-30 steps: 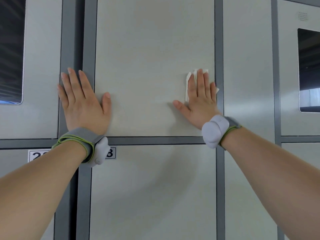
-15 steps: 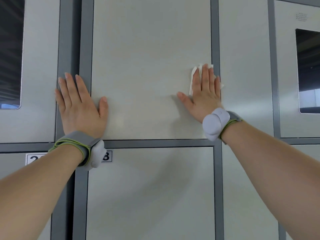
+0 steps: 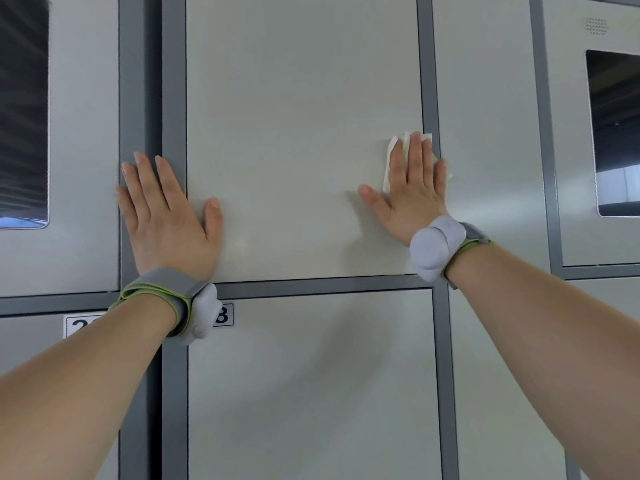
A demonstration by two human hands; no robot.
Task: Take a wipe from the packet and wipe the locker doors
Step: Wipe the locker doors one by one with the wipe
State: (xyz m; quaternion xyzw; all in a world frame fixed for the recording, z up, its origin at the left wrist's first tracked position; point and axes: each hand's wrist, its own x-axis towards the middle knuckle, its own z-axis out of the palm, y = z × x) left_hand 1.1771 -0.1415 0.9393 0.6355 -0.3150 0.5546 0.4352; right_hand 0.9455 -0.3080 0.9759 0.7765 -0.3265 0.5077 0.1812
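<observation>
A pale grey locker door fills the middle of the view. My right hand lies flat with straight fingers near the door's right edge, pressing a white wipe against it; the wipe shows above and to the left of the fingers. My left hand rests flat with spread fingers on the door's lower left corner, its fingers across the dark grey frame post. The packet is not in view.
Another locker door sits below, with a number label partly hidden by my left wristband. Doors with dark glass panels stand at far left and far right. A narrow door lies right of the wipe.
My right hand has slid the wipe upward along the door's right edge. My left hand stays pressed in the same spot on the door.
</observation>
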